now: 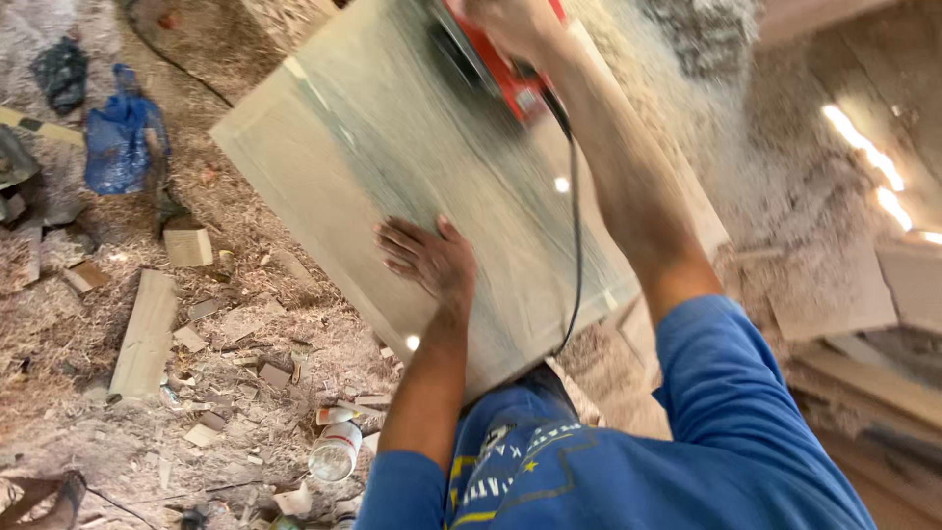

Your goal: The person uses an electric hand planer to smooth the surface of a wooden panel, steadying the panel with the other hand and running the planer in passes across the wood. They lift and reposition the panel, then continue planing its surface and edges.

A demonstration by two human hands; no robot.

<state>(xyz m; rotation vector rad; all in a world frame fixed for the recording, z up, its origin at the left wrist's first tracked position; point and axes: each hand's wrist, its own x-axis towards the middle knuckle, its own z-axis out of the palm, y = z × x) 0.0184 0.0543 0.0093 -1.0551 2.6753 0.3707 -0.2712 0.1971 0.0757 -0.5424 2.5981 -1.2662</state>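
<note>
The left hand (429, 257) lies flat, fingers spread, on the near part of the wooden panel (392, 177), steadying it while the right hand (510, 25), fingers wrapped around a red power sander (500, 69), works its far end

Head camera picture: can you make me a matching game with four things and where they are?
Things:
1. left hand
2. red power tool
3. blue bag
4. wood plank

Places:
A. crumpled on the floor, far left
B. lying in the sawdust, left of the board
C. flat on the big wooden board
D. at the board's top, under the right hand

Pairs: 1-C, 2-D, 3-A, 4-B
</note>
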